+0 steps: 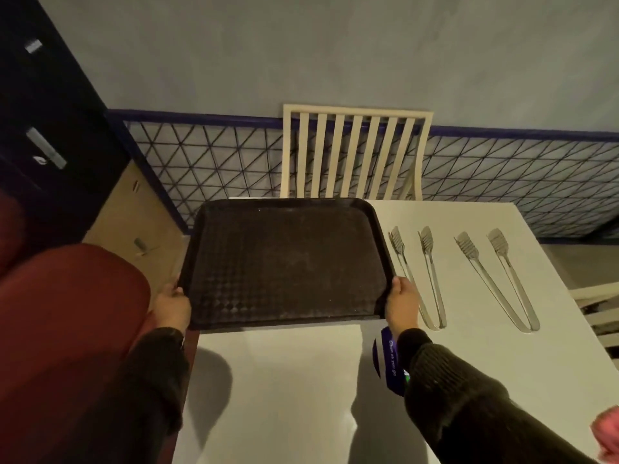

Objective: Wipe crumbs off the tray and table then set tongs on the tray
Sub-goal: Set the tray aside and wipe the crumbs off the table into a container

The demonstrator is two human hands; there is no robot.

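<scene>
A dark brown textured tray (284, 262) is held over the left part of the white table (284, 380), its left side jutting past the table edge. My left hand (172, 308) grips its near left corner and my right hand (402, 304) grips its near right corner. Fine pale specks show on the tray's surface. To the right, two pairs of metal tongs lie on the table with their heads pointing away: one (418, 272) close to the tray, the other (499, 279) farther right. A purple packet with white lettering (388, 363) lies partly under my right sleeve.
A cream slatted chair (355, 152) stands at the table's far side against a wall with a dark lattice pattern. A red upholstered seat (67, 329) is on the left. A pink object (606, 437) shows at the bottom right corner. Another pale chair (596, 306) stands at the right edge.
</scene>
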